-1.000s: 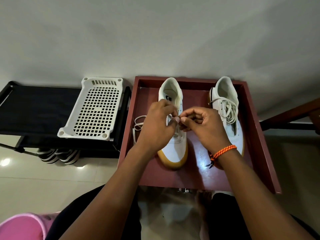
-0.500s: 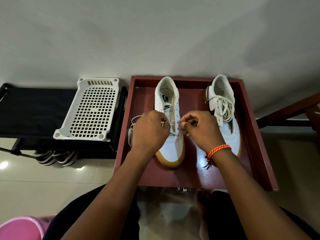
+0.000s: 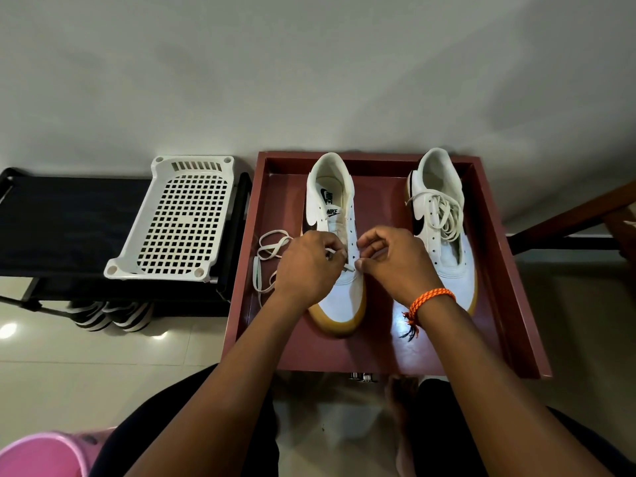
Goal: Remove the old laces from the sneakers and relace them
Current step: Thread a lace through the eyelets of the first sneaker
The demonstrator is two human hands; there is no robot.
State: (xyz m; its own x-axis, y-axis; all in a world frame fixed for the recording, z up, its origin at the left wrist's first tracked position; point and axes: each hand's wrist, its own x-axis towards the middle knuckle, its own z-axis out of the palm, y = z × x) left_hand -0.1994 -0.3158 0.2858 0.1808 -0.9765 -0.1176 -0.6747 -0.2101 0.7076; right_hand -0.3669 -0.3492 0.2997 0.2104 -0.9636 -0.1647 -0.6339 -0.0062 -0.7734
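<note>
Two white sneakers are set on a dark red tray point(image 3: 499, 270), toes toward the near edge. The left sneaker point(image 3: 339, 290) stands near the middle of the tray, with most of its eyelets bare and only a short crossing of lace point(image 3: 348, 268) seen low on the tongue. The left hand point(image 3: 306, 266) is curled over the shoe's left eyelet row, and the lace appears to be pinched at its fingertips. The right hand point(image 3: 392, 259) is curled at the right eyelet row, thumb and forefinger drawn together; whether lace or shoe edge is held there cannot be told. The slack of the lace point(image 3: 270, 251) lies looped by the tray's left edge. The right sneaker point(image 3: 442, 235), near the right edge, is loosely laced, its lace point(image 3: 444, 215) heaped on the tongue.

The lace is judged to be light, flat, limp and a little slippery, so it is best taken close to the stiff tip, where it can be steered through an eyelet. The shoe is judged light enough to slide on the glossy tray, and should be steadied at the eyelet flap.
</note>
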